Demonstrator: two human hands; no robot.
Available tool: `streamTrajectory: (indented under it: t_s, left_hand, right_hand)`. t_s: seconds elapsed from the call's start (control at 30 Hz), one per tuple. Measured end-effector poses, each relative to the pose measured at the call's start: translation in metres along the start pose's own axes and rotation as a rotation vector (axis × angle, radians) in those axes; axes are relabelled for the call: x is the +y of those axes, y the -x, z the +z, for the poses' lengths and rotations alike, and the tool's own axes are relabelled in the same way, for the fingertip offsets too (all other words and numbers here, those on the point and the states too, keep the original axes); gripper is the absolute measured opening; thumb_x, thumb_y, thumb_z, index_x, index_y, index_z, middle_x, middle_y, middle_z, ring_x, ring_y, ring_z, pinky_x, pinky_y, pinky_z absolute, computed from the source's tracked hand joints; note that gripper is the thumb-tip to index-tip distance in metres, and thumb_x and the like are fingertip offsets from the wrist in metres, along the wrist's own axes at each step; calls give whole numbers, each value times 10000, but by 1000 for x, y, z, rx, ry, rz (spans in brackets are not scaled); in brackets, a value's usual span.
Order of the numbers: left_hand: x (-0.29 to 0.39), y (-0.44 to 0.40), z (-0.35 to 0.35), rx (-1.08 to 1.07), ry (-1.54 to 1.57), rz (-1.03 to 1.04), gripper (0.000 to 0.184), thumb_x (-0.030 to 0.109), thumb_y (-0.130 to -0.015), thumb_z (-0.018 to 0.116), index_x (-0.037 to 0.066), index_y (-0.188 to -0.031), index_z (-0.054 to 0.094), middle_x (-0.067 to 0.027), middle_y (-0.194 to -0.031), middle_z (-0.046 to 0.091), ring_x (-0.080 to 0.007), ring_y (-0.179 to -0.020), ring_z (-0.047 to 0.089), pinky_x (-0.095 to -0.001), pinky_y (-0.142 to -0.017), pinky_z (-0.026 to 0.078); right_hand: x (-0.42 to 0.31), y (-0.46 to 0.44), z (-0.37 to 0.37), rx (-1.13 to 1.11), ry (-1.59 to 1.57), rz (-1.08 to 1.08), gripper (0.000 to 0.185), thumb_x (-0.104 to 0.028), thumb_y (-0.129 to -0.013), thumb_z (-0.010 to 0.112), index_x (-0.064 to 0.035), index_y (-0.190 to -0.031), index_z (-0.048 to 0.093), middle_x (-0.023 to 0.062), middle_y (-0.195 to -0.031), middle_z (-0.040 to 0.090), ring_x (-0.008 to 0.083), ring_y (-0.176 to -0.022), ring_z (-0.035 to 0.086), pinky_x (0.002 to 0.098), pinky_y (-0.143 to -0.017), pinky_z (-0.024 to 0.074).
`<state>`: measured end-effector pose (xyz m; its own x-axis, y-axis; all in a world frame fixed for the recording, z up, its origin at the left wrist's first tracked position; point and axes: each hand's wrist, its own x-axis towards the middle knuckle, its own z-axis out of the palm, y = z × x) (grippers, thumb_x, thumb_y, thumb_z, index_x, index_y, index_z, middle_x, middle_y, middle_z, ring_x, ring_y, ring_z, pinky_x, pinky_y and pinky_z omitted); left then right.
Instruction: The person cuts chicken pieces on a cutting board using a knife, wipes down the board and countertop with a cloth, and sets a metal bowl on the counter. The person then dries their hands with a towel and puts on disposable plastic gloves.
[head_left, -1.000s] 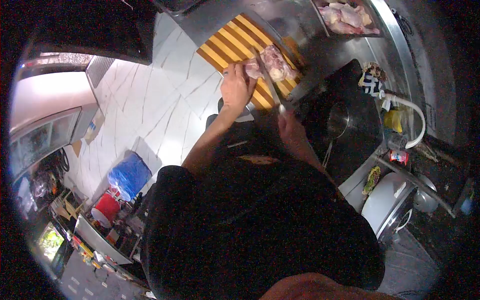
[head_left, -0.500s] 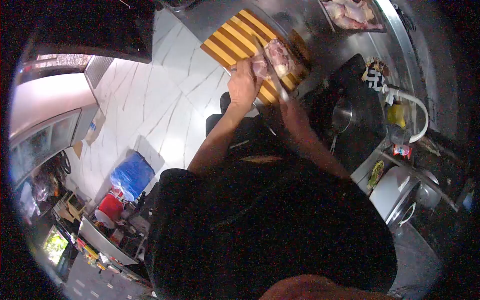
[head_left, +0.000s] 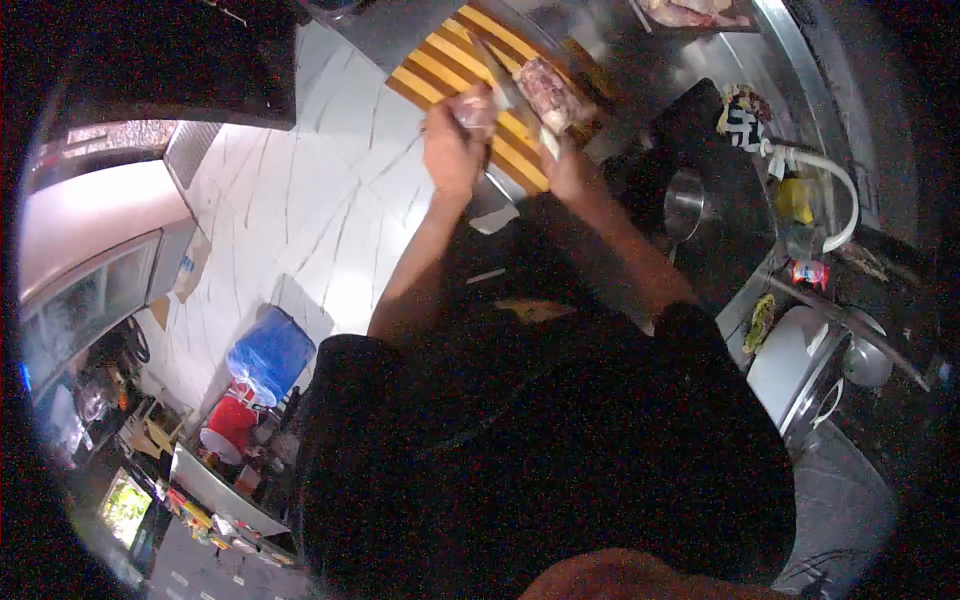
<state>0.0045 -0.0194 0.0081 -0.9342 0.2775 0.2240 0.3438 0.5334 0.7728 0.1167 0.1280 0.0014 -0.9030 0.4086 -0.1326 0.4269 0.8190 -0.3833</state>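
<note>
My left hand (head_left: 452,155) is closed around a raw chicken piece (head_left: 474,106) at the left side of the striped wooden cutting board (head_left: 432,72). A knife (head_left: 503,84) is in my right hand (head_left: 573,175), its handle in my fist and its blade slanting over the board toward the far left. To the right of the blade, a second raw chicken piece (head_left: 547,88) lies on the board. The knife appears apart from the piece in my left hand.
A tray of raw chicken (head_left: 695,14) stands at the back right. The dark sink to the right holds a metal pot (head_left: 685,205), near a white curved faucet (head_left: 850,205) and a yellow sponge-like item (head_left: 795,200). White marbled floor (head_left: 340,180) lies left of the counter.
My left hand has moved left, carrying one chicken piece away from the other. My right hand and the knife have shifted toward the back left.
</note>
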Motion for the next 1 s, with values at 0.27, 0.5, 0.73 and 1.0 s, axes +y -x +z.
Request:
streamTrajectory:
  t_s: [0.27,0.5,0.73,1.0]
  left_hand:
    - [19,-9,-5,-210,-386,145,401,172,-742,628,172,-1124,508,-91,-1065,505,-373,-930,531,-439,-667,516]
    - [15,5,-15,-192,-361,79,440,168,-710,654,172,-1119,492,-90,-1062,500,-369,-934,526,-450,-664,506]
    - [39,16,-11,-379,-479,105,392,287,-777,594,119,-1117,494,-112,-1106,511,-342,-968,549,-417,-686,522]
    - [22,8,-16,-279,-492,169,393,240,-747,611,136,-1110,500,-116,-1070,501,-365,-964,533,-420,-703,518]
  right_hand:
    - [25,81,9,143,-78,-89,319,-251,-884,513,52,-981,493,267,-719,577,433,-656,577,458,-578,481]
    - [-39,-2,-24,71,-265,117,318,-268,-864,524,33,-960,483,313,-809,576,444,-783,572,510,-658,461]
    - [-13,21,-6,36,-224,42,354,-292,-873,494,38,-996,469,320,-803,572,448,-778,577,519,-655,459]
    - [26,75,9,-4,-332,112,408,-330,-873,505,54,-1004,457,315,-868,573,459,-824,571,493,-670,476]
